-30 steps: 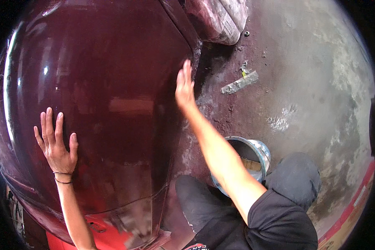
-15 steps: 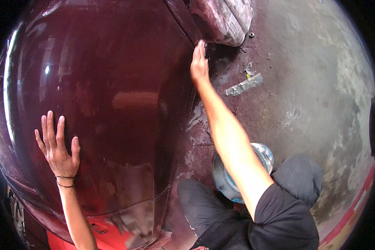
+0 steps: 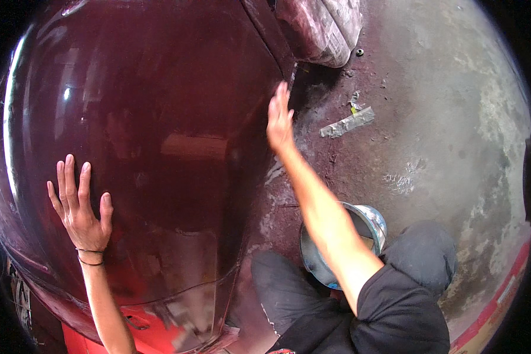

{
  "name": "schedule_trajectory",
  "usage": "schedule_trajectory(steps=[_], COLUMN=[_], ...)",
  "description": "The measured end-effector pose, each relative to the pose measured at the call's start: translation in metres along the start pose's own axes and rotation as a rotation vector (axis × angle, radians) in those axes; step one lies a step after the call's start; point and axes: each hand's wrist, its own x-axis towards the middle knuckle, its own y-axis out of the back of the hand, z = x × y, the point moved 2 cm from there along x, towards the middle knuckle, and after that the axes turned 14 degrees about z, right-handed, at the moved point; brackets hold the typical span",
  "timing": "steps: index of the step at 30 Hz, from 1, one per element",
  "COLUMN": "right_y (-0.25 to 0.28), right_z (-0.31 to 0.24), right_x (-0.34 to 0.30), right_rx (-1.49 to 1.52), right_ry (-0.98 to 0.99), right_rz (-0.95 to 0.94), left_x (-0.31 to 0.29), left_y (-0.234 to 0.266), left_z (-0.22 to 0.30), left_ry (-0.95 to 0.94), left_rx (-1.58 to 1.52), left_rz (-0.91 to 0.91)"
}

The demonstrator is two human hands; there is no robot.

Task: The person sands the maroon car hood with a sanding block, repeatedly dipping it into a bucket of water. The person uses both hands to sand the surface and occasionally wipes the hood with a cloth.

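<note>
Spreading across the glossy maroon car panel (image 3: 153,112), left hand (image 3: 87,218) lies palm down, fingers fanned, thumb apart, nothing pinched. Right hand (image 3: 280,121) is up at the panel's right-hand edge, near the corner, fingers stretched out and close together, thumb slightly off; grips nothing. Slight blur, can't tell if the whole palm touches.

Why: left palm looks flat for balance or a steady lean, well in from the edge; right hand looks straightened so it matches the edge line. Bucket (image 3: 311,253) stands on the floor (image 3: 436,118) between the legs, under the right forearm, likely there for easy reach; contents mostly hidden. Wrapped bulky thing (image 3: 318,29) sits at the top, just beyond the panel's corner; cover probably shields it.

Panel fills the left half of view, curved (fisheye adds bend). Looks deep maroon, shiny, bright streak down the left side, small white glint, paler rectangular reflection mid-panel, duller greyish patch low down. A seam crosses near the bottom, bright red part (image 3: 153,330) below it. Floor beside the edge is maroon-tinted and gritty, greyer farther right. Crumpled tape strip (image 3: 348,123) lies there.
</note>
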Motion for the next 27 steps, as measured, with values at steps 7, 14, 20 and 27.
schedule_trajectory(steps=[7, 14, 20, 27], right_y=[0.002, -0.018, 0.006, 0.004], right_z=[-0.006, -0.026, -0.072, -0.077], right_x=[0.032, -0.024, -0.134, -0.004], right_rx=[0.030, -0.122, -0.024, -0.080], right_ry=[-0.021, 0.122, 0.124, 0.140], right_rz=[0.041, 0.036, -0.080, 0.001], left_x=[0.003, -0.006, 0.001, 0.001], left_y=[-0.001, -0.002, 0.003, 0.001], left_z=[0.001, -0.002, 0.000, 0.003], left_ry=[-0.035, 0.012, -0.018, -0.006], left_rx=[-0.013, -0.017, -0.022, -0.025], left_rz=[0.010, 0.002, 0.007, 0.012])
